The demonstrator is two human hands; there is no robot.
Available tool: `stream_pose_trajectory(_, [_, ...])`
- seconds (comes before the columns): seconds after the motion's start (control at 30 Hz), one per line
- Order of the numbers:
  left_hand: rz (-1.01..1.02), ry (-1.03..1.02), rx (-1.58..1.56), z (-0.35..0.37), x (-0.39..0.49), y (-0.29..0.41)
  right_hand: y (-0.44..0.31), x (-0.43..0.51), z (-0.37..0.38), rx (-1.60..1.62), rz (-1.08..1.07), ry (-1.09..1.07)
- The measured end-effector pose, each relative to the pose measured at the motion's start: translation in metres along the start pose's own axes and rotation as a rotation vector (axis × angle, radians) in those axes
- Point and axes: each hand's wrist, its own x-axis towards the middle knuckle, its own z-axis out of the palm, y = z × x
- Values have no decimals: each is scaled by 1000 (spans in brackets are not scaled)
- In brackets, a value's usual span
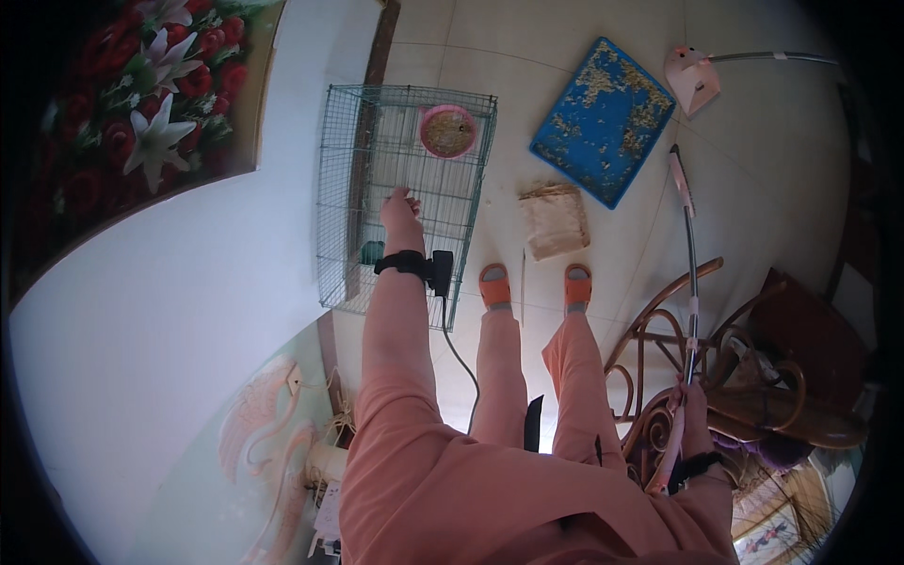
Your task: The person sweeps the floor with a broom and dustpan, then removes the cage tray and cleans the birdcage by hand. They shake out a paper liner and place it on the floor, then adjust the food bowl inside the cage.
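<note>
My left hand (401,210) reaches over a green wire cage (406,296), its fingers loosely bent and no object visible in them. Whether it touches the wires, I cannot tell. A round pink bowl (448,132) with brownish contents shows at the cage's far end, and a small dark green item (372,252) lies near my left wrist. At the right, my right hand (688,395) grips the metal and pink handle of a broom (691,282). The narrow broom head rests on the floor beside a blue plastic tray (590,152) strewn with pale bedding.
A pink dustpan (693,88) with a long metal handle stands beyond the tray. Between tray and my orange slippers (494,286) lies a flat beige packet (554,220). Rattan furniture (643,339) is close on the right; a white wall (176,268) bounds the left.
</note>
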Motion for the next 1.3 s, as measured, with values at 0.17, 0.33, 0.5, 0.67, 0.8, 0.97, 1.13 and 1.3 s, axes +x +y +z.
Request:
stream_pose_trajectory(0.17, [-82, 14, -383, -22, -18, -3, -7, -5, 13, -20, 51, 35])
stream_pose_trajectory(0.33, [-171, 77, -552, -45, -28, -5, -21, -8, 23, 17, 107, 32])
stream_pose_trajectory(0.5, [-189, 102, -551, -59, -33, -15, -26, -6, 15, 25, 120, 23])
stream_pose_trajectory(0.67, [-198, 183, -486, -84, -50, -27, -20, -2, 1, 8, 111, 7])
stream_pose_trajectory(0.8, [-177, 208, -484, -105, -65, -39, -15, 3, -8, -24, 83, -28])
stream_pose_trajectory(0.97, [-136, 194, -561, -130, -78, -57, -14, 4, -18, -50, 89, -30])
stream_pose_trajectory(1.13, [-131, 208, -592, -148, -90, -77, -19, 4, -30, -98, 135, 21])
stream_pose_trajectory(1.3, [-68, 137, -678, -169, -110, -98, -30, -6, -50, -5, 131, -38])
